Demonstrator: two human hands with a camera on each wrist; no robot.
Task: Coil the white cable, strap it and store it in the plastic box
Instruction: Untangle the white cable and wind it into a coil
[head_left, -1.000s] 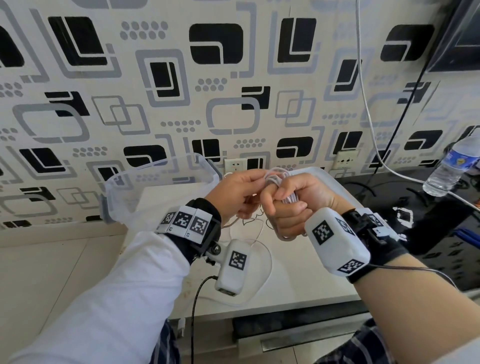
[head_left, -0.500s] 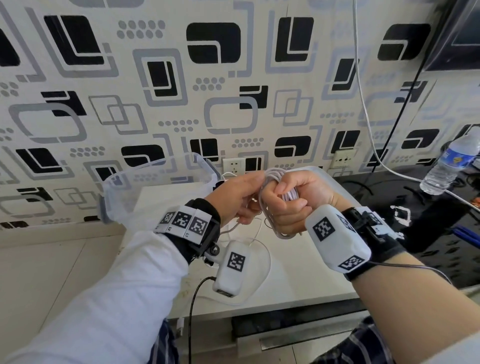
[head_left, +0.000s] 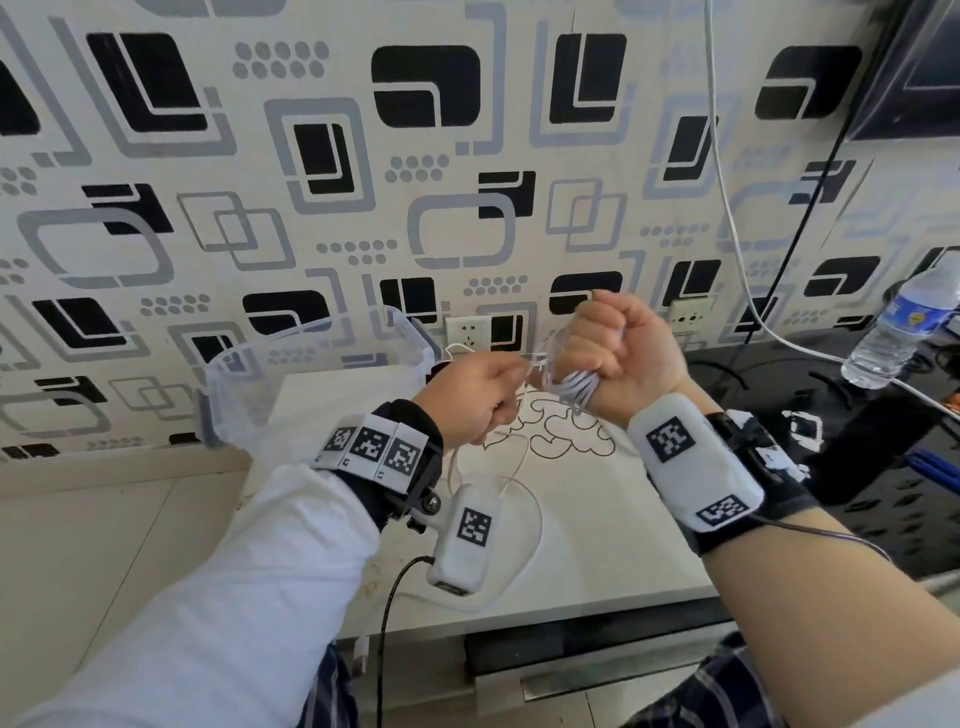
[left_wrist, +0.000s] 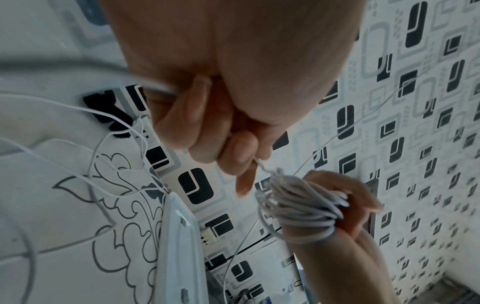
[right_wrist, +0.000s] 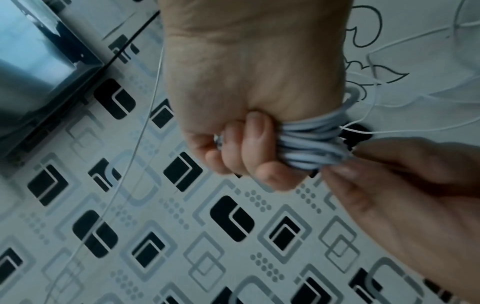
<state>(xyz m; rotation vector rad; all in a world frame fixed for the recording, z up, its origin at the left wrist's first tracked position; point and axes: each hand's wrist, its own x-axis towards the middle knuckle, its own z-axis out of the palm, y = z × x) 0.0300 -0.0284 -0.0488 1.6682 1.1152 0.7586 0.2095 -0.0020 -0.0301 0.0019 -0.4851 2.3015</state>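
My right hand (head_left: 608, 353) is a raised fist gripping the coiled white cable (head_left: 574, 388) above the white table (head_left: 597, 519). The wrist views show the bundle of loops (right_wrist: 311, 144) sticking out of the right hand (right_wrist: 249, 150). To its left, my left hand (head_left: 506, 374) pinches a thin strand (left_wrist: 262, 166) where it leaves the coil (left_wrist: 303, 207). The left hand (left_wrist: 246, 162) sits close beside the bundle. Loose cable (head_left: 524, 467) trails down onto the table. The clear plastic box (head_left: 311, 353) stands at the back left. A black strap-like piece (left_wrist: 109, 111) lies by the wall.
A water bottle (head_left: 904, 327) stands on the black counter (head_left: 831, 415) to the right. Wall sockets (head_left: 467, 332) sit behind the hands. A white lead (head_left: 727, 208) hangs down the wall beside a dark screen (head_left: 924, 67). A white plastic lid (left_wrist: 179, 246) leans near the wall.
My right fist has lifted and turned upright with the coil. The left hand has drawn a little to the left, pulling a strand out from the bundle.
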